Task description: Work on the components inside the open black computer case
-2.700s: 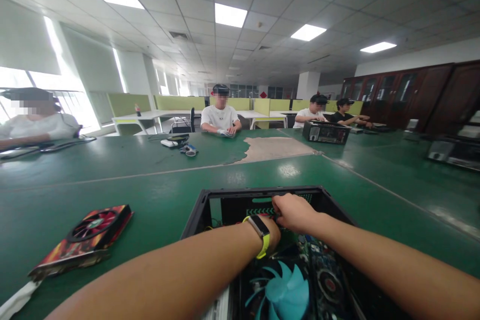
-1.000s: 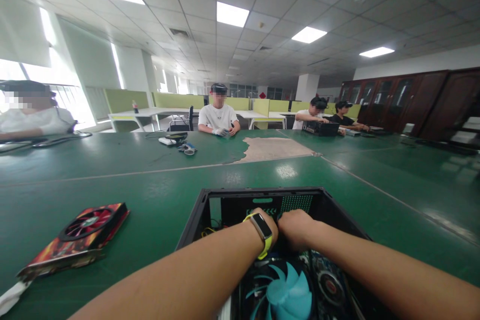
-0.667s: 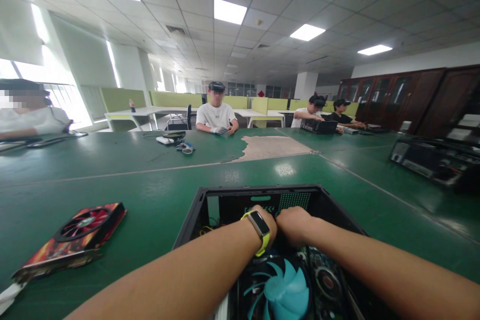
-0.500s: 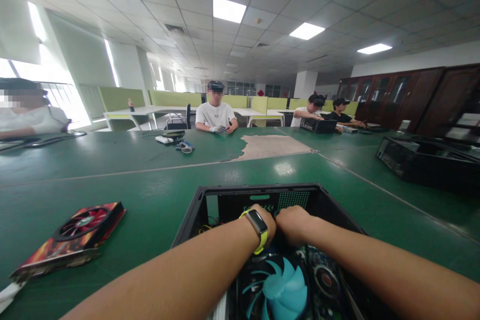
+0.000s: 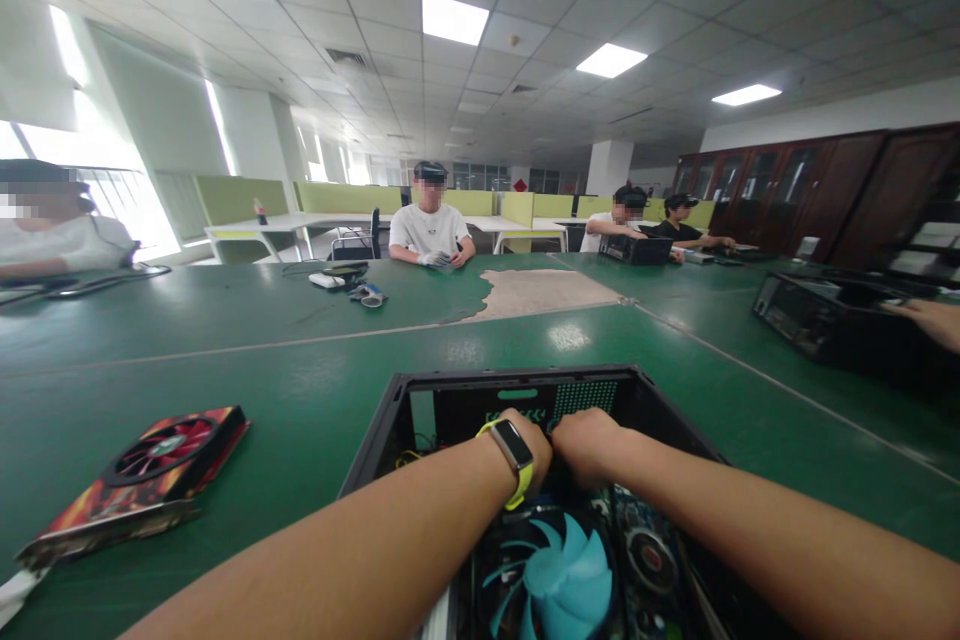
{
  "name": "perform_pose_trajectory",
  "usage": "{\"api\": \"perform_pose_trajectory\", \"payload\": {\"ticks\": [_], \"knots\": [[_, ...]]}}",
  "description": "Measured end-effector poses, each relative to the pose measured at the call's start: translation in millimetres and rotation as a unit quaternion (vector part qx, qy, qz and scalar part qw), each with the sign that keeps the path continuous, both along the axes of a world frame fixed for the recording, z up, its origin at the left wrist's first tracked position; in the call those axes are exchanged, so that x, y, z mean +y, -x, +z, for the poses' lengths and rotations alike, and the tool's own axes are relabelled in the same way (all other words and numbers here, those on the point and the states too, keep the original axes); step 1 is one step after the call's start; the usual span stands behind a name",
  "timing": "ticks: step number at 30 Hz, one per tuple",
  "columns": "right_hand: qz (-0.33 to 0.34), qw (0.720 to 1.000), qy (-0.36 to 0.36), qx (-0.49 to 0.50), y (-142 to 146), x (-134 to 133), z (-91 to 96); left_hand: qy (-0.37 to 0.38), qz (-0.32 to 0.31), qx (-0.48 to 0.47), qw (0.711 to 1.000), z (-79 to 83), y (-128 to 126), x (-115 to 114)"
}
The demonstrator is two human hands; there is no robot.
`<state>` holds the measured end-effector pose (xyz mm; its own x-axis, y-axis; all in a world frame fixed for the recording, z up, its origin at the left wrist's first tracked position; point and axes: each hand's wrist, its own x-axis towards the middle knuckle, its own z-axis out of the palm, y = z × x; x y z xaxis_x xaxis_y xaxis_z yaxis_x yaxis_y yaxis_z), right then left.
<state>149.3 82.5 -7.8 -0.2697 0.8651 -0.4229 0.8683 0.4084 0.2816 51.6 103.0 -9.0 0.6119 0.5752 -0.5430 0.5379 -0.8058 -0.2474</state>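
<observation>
Both my hands reach down into an open black computer case (image 5: pixel 375 430) on the green table. My left hand (image 5: pixel 531 442), with a yellow-banded watch on the wrist, is near the case's far end, its fingers hidden behind the wrist. Close beside it, my right hand (image 5: pixel 585 445) is closed, knuckles up; whatever its fingers pinch is out of sight. Nearer to me, a cooling fan (image 5: pixel 559 575) with light-blue blades sits below the hands. To its right lies a circuit board with a small round cooler (image 5: pixel 652 562).
A red and black graphics card (image 5: pixel 157 460) lies on the table at left. Another black case (image 5: pixel 825 320), touched by a person's hand (image 5: pixel 930 318), stands at right. Across the table (image 5: pixel 225 340) sit several people, near a tape roll (image 5: pixel 367 295) and another case (image 5: pixel 636 248).
Another person's hand has come in at the right edge, onto the black case there. My own hands hold nearly the same place.
</observation>
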Motion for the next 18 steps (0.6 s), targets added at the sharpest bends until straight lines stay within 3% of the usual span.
{"api": "perform_pose_trajectory", "payload": {"ticks": [6,9,12,14,15,17,18], "knots": [[-0.017,1.0,-0.008,0.014,0.3,0.9,5.5,-0.011,0.002,-0.017,1.0,12.2,1.2,-4.2],[-0.049,0.997,-0.021,0.056,-5.0,-12.9,37.0,-0.018,0.009,-0.071,0.997,39.9,7.9,-8.0],[-0.021,0.984,-0.025,0.175,-19.0,-53.0,75.3,-0.023,-0.001,-0.165,0.986,74.0,31.9,-30.2],[0.044,0.957,-0.077,0.277,-31.1,-93.8,83.8,-0.059,-0.053,-0.281,0.956,84.6,60.5,-62.7],[0.081,0.935,-0.136,0.318,-36.7,-116.4,79.4,-0.091,-0.091,-0.351,0.928,83.6,77.5,-83.9],[0.166,0.869,-0.298,0.358,-44.5,-161.5,54.4,-0.171,-0.157,-0.458,0.858,69.2,112.5,-131.1],[0.157,0.836,-0.384,0.36,-46.0,-182.1,36.3,-0.214,-0.156,-0.484,0.834,57.2,128.5,-154.0]]}}
